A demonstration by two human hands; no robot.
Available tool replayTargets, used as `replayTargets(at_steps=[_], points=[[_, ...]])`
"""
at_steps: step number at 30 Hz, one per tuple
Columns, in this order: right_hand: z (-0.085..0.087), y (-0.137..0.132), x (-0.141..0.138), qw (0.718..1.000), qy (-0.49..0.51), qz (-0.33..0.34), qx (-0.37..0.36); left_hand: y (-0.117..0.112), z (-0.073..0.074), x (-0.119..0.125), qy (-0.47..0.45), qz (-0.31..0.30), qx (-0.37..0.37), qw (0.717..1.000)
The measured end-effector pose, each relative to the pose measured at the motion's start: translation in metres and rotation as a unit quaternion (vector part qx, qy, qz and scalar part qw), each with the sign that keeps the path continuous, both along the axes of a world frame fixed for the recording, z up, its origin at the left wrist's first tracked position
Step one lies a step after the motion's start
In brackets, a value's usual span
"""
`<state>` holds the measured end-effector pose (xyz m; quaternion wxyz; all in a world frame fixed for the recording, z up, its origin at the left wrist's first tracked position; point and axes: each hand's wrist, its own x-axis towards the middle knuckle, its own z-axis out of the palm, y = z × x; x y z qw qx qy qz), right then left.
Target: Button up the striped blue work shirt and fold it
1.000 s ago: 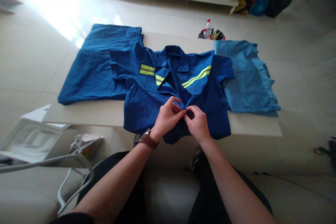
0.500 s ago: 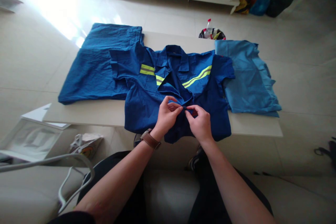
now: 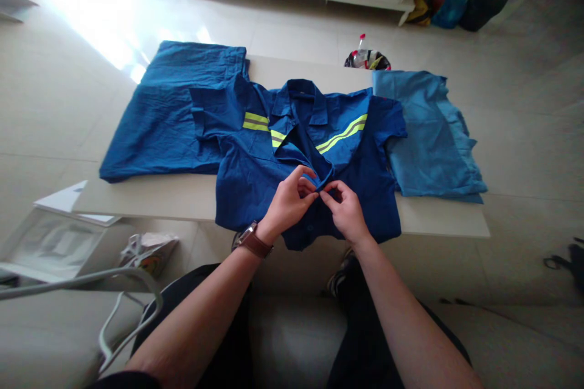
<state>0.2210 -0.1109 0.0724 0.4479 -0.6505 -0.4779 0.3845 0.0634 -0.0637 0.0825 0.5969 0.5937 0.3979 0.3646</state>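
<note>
A dark blue work shirt [image 3: 255, 182] with yellow reflective stripes lies face up on a low white table [image 3: 150, 197], its hem hanging over the near edge. My left hand [image 3: 287, 203], with a brown watch at the wrist, pinches the shirt's front placket from the left. My right hand [image 3: 347, 213] pinches the opposite edge of the placket, fingertips meeting those of the left hand at the shirt's middle. Both hands are closed on the fabric.
A folded dark blue garment [image 3: 168, 109] lies on the table's left part, a lighter blue one [image 3: 429, 134] on its right. A white hanger [image 3: 132, 304] rests on the seat at my left. A bag [image 3: 148, 252] and white boxes sit on the floor.
Both hands have stayed at the shirt's front, shifting slightly up and down along the placket. The garments have not moved.
</note>
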Motion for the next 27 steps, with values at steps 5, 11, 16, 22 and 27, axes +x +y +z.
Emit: replayTargets(at_steps=[5,11,16,22,27], points=[[-0.004,0.001,-0.002,0.994,0.087,-0.052,-0.035,0.0,-0.007,0.002,-0.012,0.005,-0.057,0.998],[-0.008,0.0,-0.005,0.963,0.23,-0.101,-0.094,-0.004,-0.01,0.006,0.024,0.009,-0.065,0.998],[-0.014,0.0,-0.001,0.979,0.141,-0.099,-0.107,-0.006,-0.006,0.007,0.063,0.019,-0.045,0.997],[-0.015,0.004,0.012,0.986,-0.011,-0.163,-0.041,-0.006,-0.006,0.006,0.172,-0.038,-0.048,0.983],[-0.008,0.002,0.014,0.992,-0.028,-0.124,-0.022,-0.007,-0.009,0.003,0.205,-0.096,-0.048,0.973]])
